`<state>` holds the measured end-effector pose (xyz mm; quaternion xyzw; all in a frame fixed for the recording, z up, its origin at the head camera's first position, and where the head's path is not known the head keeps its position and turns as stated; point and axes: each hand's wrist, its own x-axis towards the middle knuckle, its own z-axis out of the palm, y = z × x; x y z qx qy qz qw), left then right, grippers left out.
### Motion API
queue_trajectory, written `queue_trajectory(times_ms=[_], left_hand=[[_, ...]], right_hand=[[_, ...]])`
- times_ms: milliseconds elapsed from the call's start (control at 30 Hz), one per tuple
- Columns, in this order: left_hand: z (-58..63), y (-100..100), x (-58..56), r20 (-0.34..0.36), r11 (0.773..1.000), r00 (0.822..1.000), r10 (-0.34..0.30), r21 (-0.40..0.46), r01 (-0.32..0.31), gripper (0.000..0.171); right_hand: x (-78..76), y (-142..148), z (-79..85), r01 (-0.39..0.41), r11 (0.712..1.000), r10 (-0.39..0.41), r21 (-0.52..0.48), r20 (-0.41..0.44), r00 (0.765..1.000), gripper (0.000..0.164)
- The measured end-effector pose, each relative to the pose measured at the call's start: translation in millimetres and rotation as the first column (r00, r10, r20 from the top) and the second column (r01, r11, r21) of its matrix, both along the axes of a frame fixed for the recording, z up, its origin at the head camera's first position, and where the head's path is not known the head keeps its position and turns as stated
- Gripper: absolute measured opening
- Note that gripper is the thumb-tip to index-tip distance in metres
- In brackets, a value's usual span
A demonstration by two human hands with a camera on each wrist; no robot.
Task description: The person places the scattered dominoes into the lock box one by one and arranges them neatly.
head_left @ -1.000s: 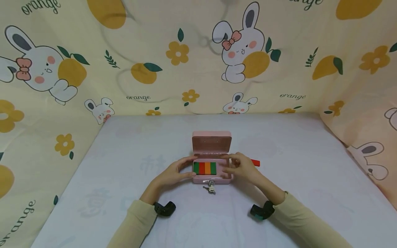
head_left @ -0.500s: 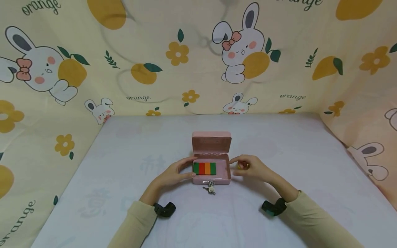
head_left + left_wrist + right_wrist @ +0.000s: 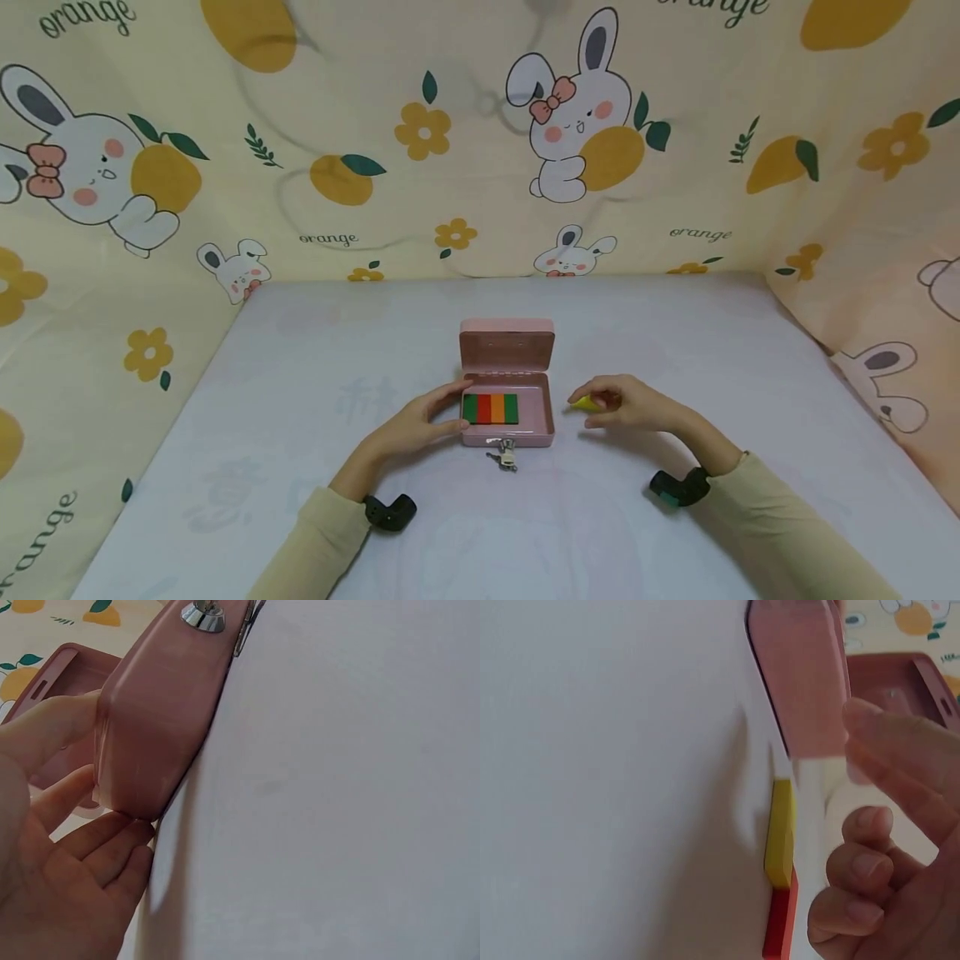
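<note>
A pink metal cash box [image 3: 507, 439] sits with its lid [image 3: 507, 347] raised. Inside, on its left half, several flat blocks [image 3: 483, 409] in green, red and orange lie side by side. My left hand [image 3: 414, 423] holds the box's left end, thumb at the front corner and forefinger at the back. To the right of the box, my right hand [image 3: 637, 405] hovers over a yellow block [image 3: 781, 832], thumb and forefinger apart and the other fingers loosely bent. A red block [image 3: 781, 922] lies against the yellow one, hidden behind the hand in the head view.
Small keys [image 3: 504, 460] hang from the lock at the box's front. A white cloth [image 3: 480, 533] covers the table. Patterned fabric [image 3: 480, 108] with rabbits and oranges walls in the back and sides.
My right hand has drawn back from inside the box to the right, and the yellow block shows under its fingers. My left hand keeps its place on the box. The head view shifted slightly.
</note>
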<state>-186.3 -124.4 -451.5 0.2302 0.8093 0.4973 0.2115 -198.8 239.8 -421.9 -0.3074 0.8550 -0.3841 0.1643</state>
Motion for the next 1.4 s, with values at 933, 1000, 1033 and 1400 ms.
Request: queue_trajectory(times_ms=[933, 1000, 1033, 1400], left_hand=[[0.5, 0.8, -2.7, 0.005, 1.0, 1.0, -0.003, 0.009, 0.003, 0.066], [-0.1, 0.9, -3.0, 0.008, 1.0, 1.0, -0.006, 0.015, 0.006, 0.066], [-0.4, 0.8, -3.1, 0.011, 1.0, 1.0, -0.006, 0.017, 0.006, 0.066], [0.6, -1.1, -1.5, 0.012, 1.0, 1.0, -0.004, 0.023, 0.003, 0.066]], right_hand=[[-42.6, 52.2, -2.4, -0.048, 0.995, 0.037, 0.084, 0.126, 0.991, 0.038], [-45.0, 54.2, -3.6, -0.058, 0.995, 0.047, 0.081, 0.137, 0.989, 0.039], [-46.1, 54.9, -4.1, -0.063, 0.995, 0.052, 0.08, 0.14, 0.989, 0.04], [-51.2, 56.5, -8.1, -0.104, 0.992, 0.088, 0.071, 0.199, 0.976, 0.046]])
